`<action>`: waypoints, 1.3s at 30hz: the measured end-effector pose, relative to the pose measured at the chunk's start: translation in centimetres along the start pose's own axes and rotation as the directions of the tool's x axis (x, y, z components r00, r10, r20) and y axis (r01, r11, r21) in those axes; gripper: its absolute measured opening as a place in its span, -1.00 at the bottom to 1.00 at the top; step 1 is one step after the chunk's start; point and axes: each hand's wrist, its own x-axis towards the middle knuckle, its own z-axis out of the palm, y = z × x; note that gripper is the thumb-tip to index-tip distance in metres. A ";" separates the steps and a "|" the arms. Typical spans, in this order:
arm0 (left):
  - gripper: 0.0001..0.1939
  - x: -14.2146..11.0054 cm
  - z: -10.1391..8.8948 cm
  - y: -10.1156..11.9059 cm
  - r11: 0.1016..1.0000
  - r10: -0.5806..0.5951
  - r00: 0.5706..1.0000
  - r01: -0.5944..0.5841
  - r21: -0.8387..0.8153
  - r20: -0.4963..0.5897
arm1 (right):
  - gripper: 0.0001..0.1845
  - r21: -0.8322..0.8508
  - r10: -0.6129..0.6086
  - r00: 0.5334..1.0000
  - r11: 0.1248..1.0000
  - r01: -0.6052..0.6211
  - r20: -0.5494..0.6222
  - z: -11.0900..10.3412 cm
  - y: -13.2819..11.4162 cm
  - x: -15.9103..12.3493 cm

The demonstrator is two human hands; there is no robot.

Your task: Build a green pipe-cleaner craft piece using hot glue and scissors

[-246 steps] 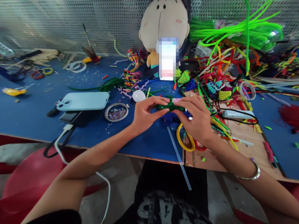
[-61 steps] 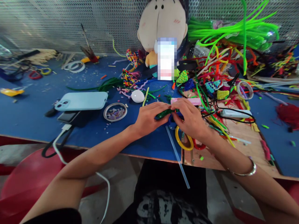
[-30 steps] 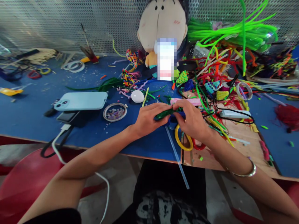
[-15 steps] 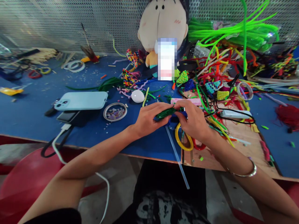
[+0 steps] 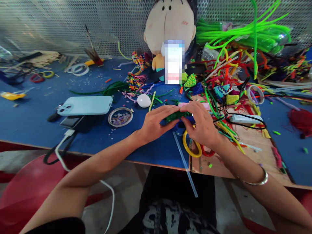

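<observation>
Between my hands, above the table's front part, is a dark green fuzzy piece [image 5: 173, 116] that looks like pipe cleaner. My left hand [image 5: 154, 126] grips its left end, thumb below and fingers above. My right hand [image 5: 201, 125] pinches its right end, with the fingers arched over the top and the thumb underneath. The fingers cover much of the piece. Under my right hand, a yellow loop handle [image 5: 195, 155] and a red one [image 5: 208, 153] show, like scissor handles. A translucent rod [image 5: 184, 162] sticks out over the table edge below my hands.
Left of my hands are a dish of beads [image 5: 120, 124], a white egg-shaped object [image 5: 143, 100] and a light blue phone [image 5: 85, 105] on a dark device. A lit phone screen [image 5: 175, 61] leans against a plush doll [image 5: 156, 29]. Pipe cleaners [image 5: 241, 32] heap at right.
The green piece has turned slightly between my hands, and more of it shows near my right fingers. My right fingers have shifted left and stretched over its top.
</observation>
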 end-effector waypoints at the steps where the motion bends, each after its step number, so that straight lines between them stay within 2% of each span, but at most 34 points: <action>1: -0.73 0.0 0.0 0.0 1.000 0.003 1.000 -0.003 0.001 -0.001 | -0.65 0.016 -0.006 1.000 1.000 0.006 -0.001 0.0 0.0 0.0; 9: -0.76 -0.1 0.0 0.0 1.000 0.001 1.000 -0.001 0.003 0.015 | -0.62 0.059 -0.043 0.999 0.997 0.044 -0.013 0.1 0.2 -0.1; 15: -0.77 -0.3 0.1 0.0 0.999 -0.026 0.999 0.027 -0.021 0.042 | -0.63 0.025 -0.049 0.998 0.998 0.050 -0.026 0.0 0.0 0.1; 20: -0.78 -0.3 0.3 -0.2 1.000 -0.002 1.000 0.002 -0.025 0.029 | -0.68 -0.019 -0.070 0.997 0.997 0.069 -0.035 0.1 -0.1 0.1; 28: -0.74 -0.2 0.1 -0.1 0.999 -0.004 1.000 0.005 -0.038 0.030 | -0.65 0.053 -0.027 1.000 0.998 0.028 -0.004 0.0 0.3 -0.4; 32: -0.76 -0.1 0.0 -0.1 1.000 0.002 0.998 0.000 -0.025 0.057 | -0.65 0.046 -0.055 0.997 0.997 0.057 -0.045 0.1 0.2 -0.2; 36: -0.69 -0.1 -0.1 -0.2 0.998 -0.026 0.993 0.031 -0.046 0.114 | -0.61 0.097 -0.041 0.999 0.994 0.043 -0.023 -0.1 0.0 0.0; 39: -0.66 -0.2 0.0 -0.3 0.998 -0.033 0.990 0.040 -0.043 0.138 | -0.63 0.067 -0.037 0.999 0.997 0.037 -0.010 -0.1 -0.1 0.1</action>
